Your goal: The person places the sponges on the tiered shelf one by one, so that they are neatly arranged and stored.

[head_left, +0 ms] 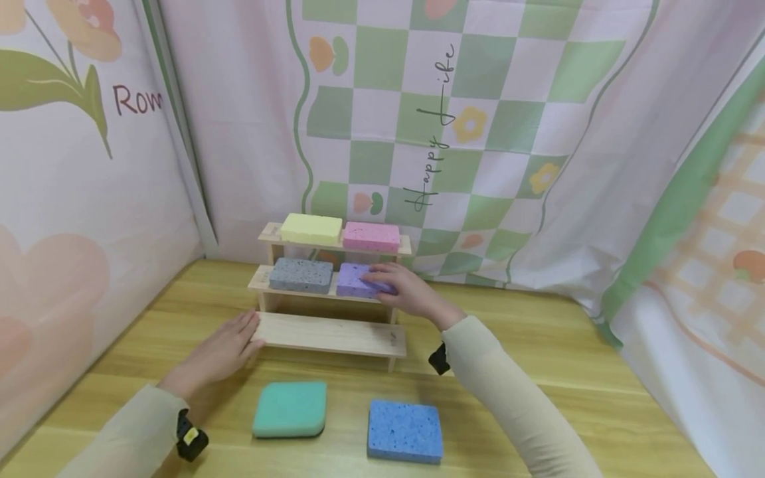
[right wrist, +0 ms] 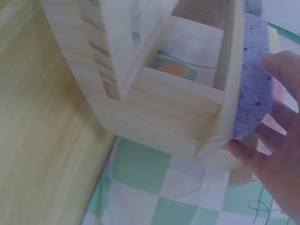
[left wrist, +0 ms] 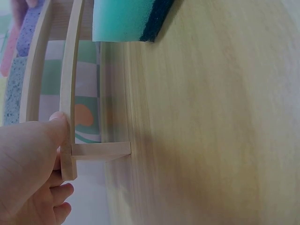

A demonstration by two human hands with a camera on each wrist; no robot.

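Note:
A three-step wooden shelf rack (head_left: 329,334) stands on the table. At its left end my left hand (head_left: 224,348) holds the lowest board, thumb on the board's front edge (left wrist: 68,93) and fingers round the end. On the middle step my right hand (head_left: 406,291) grips the right end of a purple sponge (head_left: 352,280), thumb on its face and fingertips by its end (right wrist: 255,79). A speckled grey sponge (head_left: 301,275) lies to the left of the purple one. Above them, a yellow sponge (head_left: 311,229) and a pink sponge (head_left: 372,236) sit on the top step.
In front of the rack, a teal scrub sponge (head_left: 291,408) with a dark underside and a speckled blue sponge (head_left: 405,430) lie on the wooden table (head_left: 526,358). A printed checkered curtain (head_left: 382,113) hangs close behind the rack, with more cloth on both sides.

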